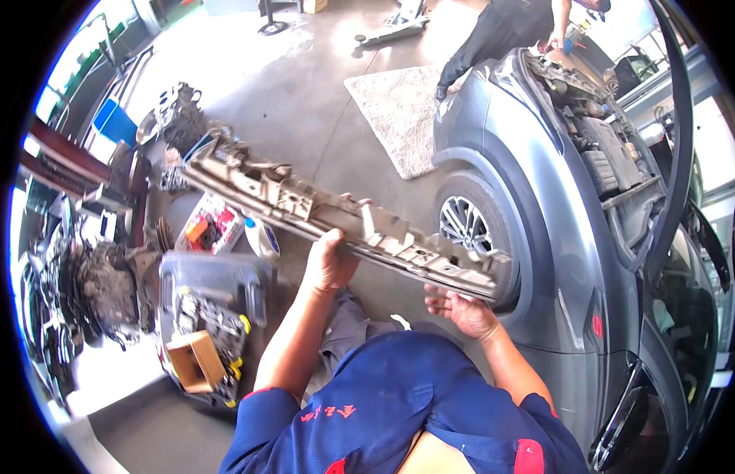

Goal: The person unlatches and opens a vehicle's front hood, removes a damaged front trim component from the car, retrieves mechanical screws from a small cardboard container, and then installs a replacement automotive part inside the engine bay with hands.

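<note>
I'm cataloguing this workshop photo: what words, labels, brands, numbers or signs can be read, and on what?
Dark blue shirt: red characters on the chest; not copied here.
White bottle: any label print is too small to read.
Grey car: red mark on its side, too small to read.
Long grey-brown part: no lettering I can make out.
</note>
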`<state>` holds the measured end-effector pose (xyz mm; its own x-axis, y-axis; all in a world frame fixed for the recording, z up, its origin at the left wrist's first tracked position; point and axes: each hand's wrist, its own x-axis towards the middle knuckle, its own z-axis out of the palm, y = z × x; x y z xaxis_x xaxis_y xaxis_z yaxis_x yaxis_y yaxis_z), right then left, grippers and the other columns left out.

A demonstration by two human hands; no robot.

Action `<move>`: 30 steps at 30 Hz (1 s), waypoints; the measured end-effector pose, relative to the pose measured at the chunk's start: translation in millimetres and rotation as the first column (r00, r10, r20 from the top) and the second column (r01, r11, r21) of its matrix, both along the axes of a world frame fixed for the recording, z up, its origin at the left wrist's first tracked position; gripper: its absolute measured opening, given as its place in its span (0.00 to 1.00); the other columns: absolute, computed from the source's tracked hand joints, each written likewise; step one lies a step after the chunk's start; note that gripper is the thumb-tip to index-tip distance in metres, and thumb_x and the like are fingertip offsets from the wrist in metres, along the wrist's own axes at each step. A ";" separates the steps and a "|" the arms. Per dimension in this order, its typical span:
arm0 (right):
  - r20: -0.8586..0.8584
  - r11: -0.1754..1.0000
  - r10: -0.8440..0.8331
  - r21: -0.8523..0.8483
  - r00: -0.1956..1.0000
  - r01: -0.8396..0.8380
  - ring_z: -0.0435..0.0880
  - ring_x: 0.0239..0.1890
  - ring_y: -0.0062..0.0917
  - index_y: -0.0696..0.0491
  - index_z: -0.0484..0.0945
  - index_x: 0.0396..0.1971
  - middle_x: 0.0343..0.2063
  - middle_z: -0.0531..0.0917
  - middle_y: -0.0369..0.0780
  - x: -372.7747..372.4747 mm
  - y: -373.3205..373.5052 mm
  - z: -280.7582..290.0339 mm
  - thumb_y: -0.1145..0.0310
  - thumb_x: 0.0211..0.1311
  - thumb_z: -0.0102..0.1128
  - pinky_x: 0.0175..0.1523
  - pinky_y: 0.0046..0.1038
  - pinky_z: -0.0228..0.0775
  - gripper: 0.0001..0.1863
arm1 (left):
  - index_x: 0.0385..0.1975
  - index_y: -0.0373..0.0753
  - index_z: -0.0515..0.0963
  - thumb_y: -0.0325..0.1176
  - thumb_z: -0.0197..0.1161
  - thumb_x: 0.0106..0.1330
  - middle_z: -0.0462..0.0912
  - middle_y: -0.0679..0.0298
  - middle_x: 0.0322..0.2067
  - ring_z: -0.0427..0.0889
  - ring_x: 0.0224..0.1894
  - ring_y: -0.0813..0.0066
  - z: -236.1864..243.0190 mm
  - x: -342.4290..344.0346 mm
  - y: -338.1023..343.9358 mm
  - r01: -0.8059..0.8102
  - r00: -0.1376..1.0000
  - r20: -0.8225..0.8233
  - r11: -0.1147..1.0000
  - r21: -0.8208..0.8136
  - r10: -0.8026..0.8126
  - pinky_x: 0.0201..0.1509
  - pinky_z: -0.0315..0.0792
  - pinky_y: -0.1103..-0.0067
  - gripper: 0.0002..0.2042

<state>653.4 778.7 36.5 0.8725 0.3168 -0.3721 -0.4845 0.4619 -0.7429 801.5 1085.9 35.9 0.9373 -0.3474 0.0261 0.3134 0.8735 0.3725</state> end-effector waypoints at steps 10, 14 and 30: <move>-0.721 0.141 0.065 -0.678 0.690 -0.722 0.88 0.47 0.35 0.58 0.86 0.51 0.42 0.89 0.47 56.7 -92.7 -119.9 0.55 0.58 0.70 0.54 0.34 0.79 0.26 | 0.74 0.38 0.57 0.41 0.76 0.55 0.71 0.52 0.66 0.69 0.71 0.49 8.3 171.4 109.3 -0.371 0.927 0.214 0.841 0.394 0.309 0.79 0.55 0.55 0.47; -0.633 0.044 0.144 -0.764 0.761 -0.644 0.89 0.43 0.36 0.58 0.86 0.52 0.43 0.90 0.48 115.1 -108.6 -170.4 0.54 0.58 0.69 0.53 0.35 0.80 0.27 | 0.75 0.38 0.56 0.36 0.73 0.59 0.67 0.54 0.71 0.66 0.74 0.50 -7.9 229.0 130.1 -0.390 0.921 0.198 0.811 0.436 0.337 0.80 0.55 0.56 0.44; -0.032 0.654 -0.011 -0.757 0.999 -0.017 0.85 0.36 0.23 0.59 0.80 0.55 0.40 0.88 0.41 666.3 -41.9 -231.3 0.63 0.69 0.64 0.43 0.30 0.80 0.20 | 0.44 0.35 0.80 0.25 0.76 0.54 0.83 0.66 0.36 0.81 0.36 0.77 -98.7 488.4 257.8 -0.136 0.916 0.182 -0.149 0.979 0.357 0.41 0.77 0.77 0.17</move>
<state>1319.7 736.8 -194.7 0.8556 -0.0845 -0.5107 -0.5141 -0.2546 -0.8191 1289.9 1343.7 -62.7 0.9161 0.3623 -0.1721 0.3085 -0.3622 0.8796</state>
